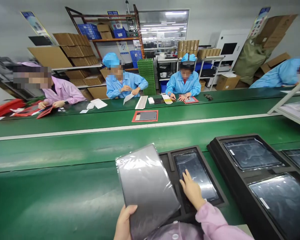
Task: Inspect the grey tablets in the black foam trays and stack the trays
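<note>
Glossy plastic-wrapped tablet point(147, 186), matt green belt point(52, 186)

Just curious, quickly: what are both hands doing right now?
Left hand: closed on the bagged grey panel.
Right hand: open, flat on the tablet in the black tray.

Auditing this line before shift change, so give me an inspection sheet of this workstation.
Surface: green belt, white stripe farther off.
Job's things: bagged grey panel; black tray holding a bagged screen; second tray with more.
Clutter: red tray on the far belt.
Grippers: left hand grips the panel's lower edge; right hand open, fingers on the bagged screen.
Cables: nothing seen.
Surroundings: people seated opposite; shelves of cartons.
</note>
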Tool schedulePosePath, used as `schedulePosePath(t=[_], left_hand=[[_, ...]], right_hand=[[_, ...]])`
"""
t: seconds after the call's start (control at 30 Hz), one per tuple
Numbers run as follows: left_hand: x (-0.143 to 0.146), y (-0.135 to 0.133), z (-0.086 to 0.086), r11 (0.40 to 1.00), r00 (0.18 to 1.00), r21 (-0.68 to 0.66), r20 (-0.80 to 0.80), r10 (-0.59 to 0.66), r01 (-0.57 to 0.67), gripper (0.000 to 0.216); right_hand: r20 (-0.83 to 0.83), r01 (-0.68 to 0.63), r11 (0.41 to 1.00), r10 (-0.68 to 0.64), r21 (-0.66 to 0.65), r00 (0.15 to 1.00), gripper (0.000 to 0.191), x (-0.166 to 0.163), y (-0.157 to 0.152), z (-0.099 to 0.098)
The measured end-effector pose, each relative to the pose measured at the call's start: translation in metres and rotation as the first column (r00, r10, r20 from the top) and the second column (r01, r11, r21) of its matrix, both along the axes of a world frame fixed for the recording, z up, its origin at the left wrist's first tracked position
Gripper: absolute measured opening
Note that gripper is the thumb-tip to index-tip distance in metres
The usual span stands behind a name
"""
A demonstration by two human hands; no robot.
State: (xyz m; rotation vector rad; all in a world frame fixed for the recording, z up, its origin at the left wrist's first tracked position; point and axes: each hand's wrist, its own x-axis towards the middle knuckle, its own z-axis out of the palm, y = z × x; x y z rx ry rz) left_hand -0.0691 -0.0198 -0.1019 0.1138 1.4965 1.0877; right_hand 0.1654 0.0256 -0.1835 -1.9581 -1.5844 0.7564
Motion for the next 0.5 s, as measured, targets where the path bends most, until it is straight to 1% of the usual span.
schedulePosePath(t=[0.03,0.07,0.1,0.13,0.17,0.2,0.27,0.3,0.37,0.4,0.43,0.47,0.5], left_hand=[[0.004,-0.001,0.001,1.0,0.999,-0.002,0.044,-0.011,0.011,0.031],[0.008,-0.002,0.001,1.0,0.996,0.009,0.085,-0.026,0.025,0.034],[0.01,-0.003,0.002,0.999,0.992,0.024,0.118,-0.044,0.041,0.038],[0.013,-0.004,0.004,0.998,0.989,0.041,0.137,-0.057,0.052,0.039],[0.015,-0.005,0.005,0.997,0.987,0.053,0.148,-0.067,0.06,0.039],[0.017,-0.005,0.007,0.996,0.986,0.057,0.151,-0.072,0.064,0.037],[0.021,-0.003,0.014,0.996,0.988,0.071,0.138,-0.071,0.062,0.033],[0.024,-0.001,0.019,0.995,0.99,0.087,0.124,-0.065,0.055,0.031],[0.031,0.003,0.029,0.989,0.993,0.133,0.092,-0.08,0.067,0.029],[0.035,0.006,0.033,0.983,0.992,0.161,0.076,-0.1,0.087,0.027],[0.04,0.009,0.037,0.975,0.989,0.187,0.056,-0.135,0.122,0.025],[0.044,0.011,0.039,0.962,0.982,0.209,0.04,-0.185,0.173,0.022],[0.048,0.013,0.039,0.947,0.971,0.234,0.034,-0.235,0.221,0.021]], right_hand=[[-0.133,-0.011,1.0,0.009,-0.015,0.991,0.044,0.002,0.003,0.011],[-0.241,-0.057,0.998,0.049,-0.027,0.969,0.046,0.004,0.006,0.026],[-0.312,-0.112,0.994,0.1,-0.019,0.945,0.046,0.007,0.009,0.043],[-0.391,-0.191,0.982,0.182,0.016,0.902,0.042,0.009,0.012,0.063],[-0.396,-0.26,0.963,0.266,0.069,0.879,0.032,0.012,0.015,0.081],[-0.33,-0.294,0.946,0.324,0.14,0.886,0.027,0.014,0.017,0.098],[-0.153,-0.353,0.904,0.395,0.24,0.906,0.036,0.015,0.02,0.123],[-0.054,-0.363,0.887,0.393,0.284,0.918,0.039,0.013,0.02,0.13],[0.136,-0.368,0.848,0.343,0.382,0.93,0.039,0.003,0.016,0.137],[0.225,-0.388,0.811,0.319,0.439,0.921,0.039,-0.006,0.011,0.138],[0.287,-0.439,0.761,0.337,0.478,0.896,0.039,-0.018,0.003,0.139],[0.326,-0.513,0.699,0.397,0.498,0.858,0.039,-0.032,-0.006,0.139],[0.328,-0.596,0.628,0.5,0.5,0.802,0.039,-0.046,-0.016,0.14]])
